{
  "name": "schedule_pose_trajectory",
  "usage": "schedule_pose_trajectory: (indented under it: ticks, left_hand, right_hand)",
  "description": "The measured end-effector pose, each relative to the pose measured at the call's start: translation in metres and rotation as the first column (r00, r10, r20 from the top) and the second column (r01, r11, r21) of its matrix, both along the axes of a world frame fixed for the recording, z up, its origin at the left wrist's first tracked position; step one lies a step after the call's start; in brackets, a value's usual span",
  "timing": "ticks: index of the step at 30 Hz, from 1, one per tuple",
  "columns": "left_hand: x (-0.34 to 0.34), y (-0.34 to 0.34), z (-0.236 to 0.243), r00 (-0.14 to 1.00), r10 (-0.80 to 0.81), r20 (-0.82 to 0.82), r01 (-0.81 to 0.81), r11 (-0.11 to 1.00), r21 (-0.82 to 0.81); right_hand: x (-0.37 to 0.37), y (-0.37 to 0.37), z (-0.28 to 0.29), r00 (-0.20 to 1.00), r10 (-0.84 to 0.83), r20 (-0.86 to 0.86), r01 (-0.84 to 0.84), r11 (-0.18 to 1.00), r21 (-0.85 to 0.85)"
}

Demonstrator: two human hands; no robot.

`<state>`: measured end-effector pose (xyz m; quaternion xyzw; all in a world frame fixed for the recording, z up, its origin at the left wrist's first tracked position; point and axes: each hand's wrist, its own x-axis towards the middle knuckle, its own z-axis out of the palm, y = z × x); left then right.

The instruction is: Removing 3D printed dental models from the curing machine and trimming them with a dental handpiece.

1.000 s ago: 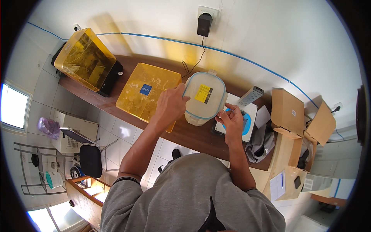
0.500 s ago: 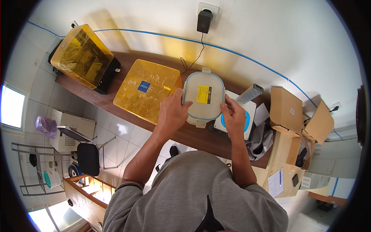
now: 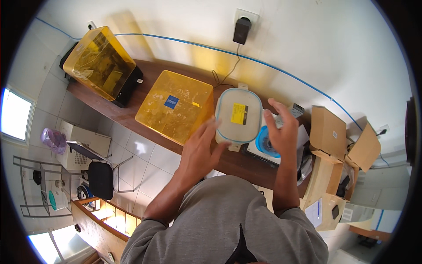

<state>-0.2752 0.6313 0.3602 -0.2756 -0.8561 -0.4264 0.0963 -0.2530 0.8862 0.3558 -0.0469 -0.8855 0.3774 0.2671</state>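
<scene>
A food storage box (image 3: pixel 226 130) with a translucent lid, a blue seal line and a yellow-and-black label stands on the brown table (image 3: pixel 228 163). Its side tabs stick out at the far and near edges. My left hand (image 3: pixel 200 147) is at the box's left near corner, fingers spread and slightly blurred; whether the fingertips touch it I cannot tell. To the right of the lid, my right hand (image 3: pixel 283 130) hovers with thumb and fingers apart, holding nothing. Beneath it lies a white device with a round blue part (image 3: pixel 266 143), partly covered by the hand.
An orange translucent cover (image 3: pixel 173 105) sits left of the box, and an orange-hooded machine (image 3: pixel 103 66) beyond it. Open cardboard boxes (image 3: pixel 329 132) stand at the right, near a grey cloth (image 3: pixel 304 169). A black adapter (image 3: pixel 242 31) is plugged into the wall, its cable hanging to the table.
Both hands have come away from the lid's edges, where they rested before, and their fingers have spread. The right hand has lifted off to the right. The whole view has shifted slightly.
</scene>
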Motion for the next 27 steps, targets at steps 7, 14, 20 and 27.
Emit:
schedule_pose_trajectory:
  ticks: [7,14,20,27]
  left_hand:
    - [-0.042,-0.154,-0.043,0.857,0.424,0.294,-0.515,0.730,0.450]
    - [-0.095,-0.178,-0.127,0.834,-0.003,0.552,-0.398,0.689,0.606]
    - [-0.136,-0.241,-0.181,0.860,-0.128,0.494,-0.337,0.585,0.738]
    - [-0.109,-0.264,0.008,0.981,-0.048,0.189,-0.132,0.547,0.826]
  right_hand:
    - [0.037,-0.090,0.028,0.624,0.776,0.085,-0.391,0.404,-0.827]
    - [0.004,-0.157,-0.079,0.721,0.564,0.403,-0.417,0.817,-0.398]
    - [-0.010,-0.184,-0.080,0.743,0.598,0.300,-0.442,0.776,-0.450]
    - [0.005,-0.187,0.035,0.832,0.549,-0.082,-0.534,0.751,-0.389]
